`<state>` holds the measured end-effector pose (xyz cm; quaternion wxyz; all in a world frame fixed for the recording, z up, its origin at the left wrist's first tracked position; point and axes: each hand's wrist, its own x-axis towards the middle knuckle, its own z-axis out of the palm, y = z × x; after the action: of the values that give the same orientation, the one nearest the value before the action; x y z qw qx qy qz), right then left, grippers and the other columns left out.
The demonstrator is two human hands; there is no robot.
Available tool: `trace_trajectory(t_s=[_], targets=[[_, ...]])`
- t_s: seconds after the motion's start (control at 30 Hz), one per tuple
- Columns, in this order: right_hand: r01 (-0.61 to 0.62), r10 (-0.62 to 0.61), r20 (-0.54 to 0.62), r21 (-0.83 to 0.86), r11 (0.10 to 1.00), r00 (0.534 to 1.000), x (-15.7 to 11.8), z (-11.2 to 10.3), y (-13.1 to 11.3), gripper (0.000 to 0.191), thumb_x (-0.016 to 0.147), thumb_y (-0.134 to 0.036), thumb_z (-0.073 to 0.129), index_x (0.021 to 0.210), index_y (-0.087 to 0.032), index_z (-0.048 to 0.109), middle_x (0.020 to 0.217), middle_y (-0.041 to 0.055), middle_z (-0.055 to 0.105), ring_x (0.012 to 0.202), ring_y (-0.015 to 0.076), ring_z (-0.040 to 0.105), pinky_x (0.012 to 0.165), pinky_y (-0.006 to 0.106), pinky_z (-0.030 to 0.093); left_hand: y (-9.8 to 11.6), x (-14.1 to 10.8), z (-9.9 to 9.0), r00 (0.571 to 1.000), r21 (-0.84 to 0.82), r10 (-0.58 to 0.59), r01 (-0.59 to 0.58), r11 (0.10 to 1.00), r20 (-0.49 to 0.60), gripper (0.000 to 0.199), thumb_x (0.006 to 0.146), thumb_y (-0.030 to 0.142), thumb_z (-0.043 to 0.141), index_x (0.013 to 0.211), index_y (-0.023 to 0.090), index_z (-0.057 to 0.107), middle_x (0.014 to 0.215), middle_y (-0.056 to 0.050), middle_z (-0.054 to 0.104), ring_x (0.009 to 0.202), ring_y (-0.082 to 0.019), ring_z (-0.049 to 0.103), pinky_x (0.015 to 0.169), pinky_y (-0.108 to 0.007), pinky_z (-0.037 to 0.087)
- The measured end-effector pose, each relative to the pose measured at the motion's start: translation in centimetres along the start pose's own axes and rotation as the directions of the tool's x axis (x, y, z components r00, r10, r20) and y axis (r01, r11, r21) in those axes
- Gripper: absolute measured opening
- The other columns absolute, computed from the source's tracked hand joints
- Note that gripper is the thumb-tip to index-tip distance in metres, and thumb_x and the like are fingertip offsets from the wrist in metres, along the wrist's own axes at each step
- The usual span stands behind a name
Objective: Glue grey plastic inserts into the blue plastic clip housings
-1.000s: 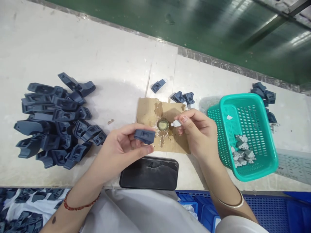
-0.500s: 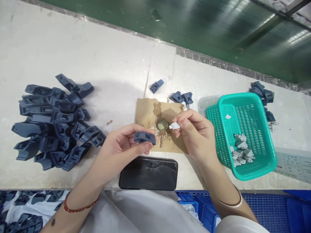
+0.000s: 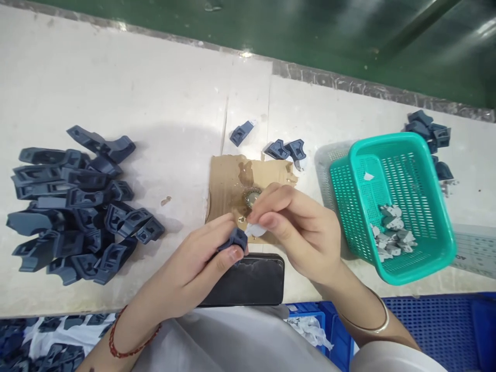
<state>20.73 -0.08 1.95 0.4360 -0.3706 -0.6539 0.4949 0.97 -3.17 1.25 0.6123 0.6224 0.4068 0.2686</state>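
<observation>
Between the thumb and fingers of my left hand point(image 3: 201, 261) is a dark blue plastic part point(image 3: 237, 239), its end turned to the right. My right hand point(image 3: 302, 232) pinches a small white piece point(image 3: 256, 229), whose narrow tip meets or nearly meets the end of the blue part. Just beyond my right fingertips, a small round dish point(image 3: 251, 197), partly hidden by them, rests on a wet piece of brown cardboard point(image 3: 225, 178). A black phone point(image 3: 259, 281) lies below my hands, partly covered by the left one.
Many dark blue parts point(image 3: 89, 196) are heaped at the left. A few more point(image 3: 284, 149) lie beyond the cardboard, others point(image 3: 428, 129) at the far right. A green basket point(image 3: 430, 206) at the right holds small white-grey pieces point(image 3: 393, 232). Blue bins point(image 3: 337, 330) stand below the table edge.
My left hand has turned the blue part so its end faces right. My right hand has moved left and down, bringing the white piece from beside the dish to the blue part.
</observation>
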Motion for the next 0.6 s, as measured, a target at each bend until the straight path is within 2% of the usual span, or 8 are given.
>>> trace_trajectory(t_s=[0.17,0.37,0.6], targets=[[-0.013,0.013,0.082,0.002,1.000,0.997,0.02,-0.13,0.17,0.014,0.104,-0.021,0.059,0.091,-0.020,0.065,0.084,0.0020,0.069,0.077,0.0128,0.066,0.070,0.027,0.054,-0.07,0.07,0.10,0.999,0.043,-0.026,0.026,0.999,-0.020,0.038,0.107,0.042,0.041,0.077,0.022,0.054,0.080,-0.003,0.059,0.074,-0.019,0.054,0.072,-0.031,0.047],[-0.026,0.030,0.143,-0.033,0.999,0.989,0.09,-0.62,0.25,0.015,0.104,-0.021,0.058,0.090,-0.020,0.063,0.081,0.0007,0.068,0.075,0.0111,0.066,0.067,0.024,0.052,0.03,0.19,0.00,0.999,0.074,-0.043,0.043,0.996,0.001,0.039,0.106,0.042,0.041,0.078,0.022,0.058,0.078,-0.004,0.059,0.080,-0.021,0.058,0.075,-0.031,0.050],[-0.016,0.025,0.145,-0.064,0.998,0.989,-0.14,-0.59,0.29,0.014,0.103,-0.019,0.058,0.089,-0.021,0.061,0.078,0.0007,0.068,0.074,0.0131,0.066,0.068,0.026,0.053,0.20,0.39,0.00,0.999,0.068,-0.045,0.044,0.997,0.011,0.036,0.105,0.042,0.043,0.083,0.021,0.062,0.077,-0.004,0.060,0.076,-0.021,0.058,0.069,-0.030,0.049]])
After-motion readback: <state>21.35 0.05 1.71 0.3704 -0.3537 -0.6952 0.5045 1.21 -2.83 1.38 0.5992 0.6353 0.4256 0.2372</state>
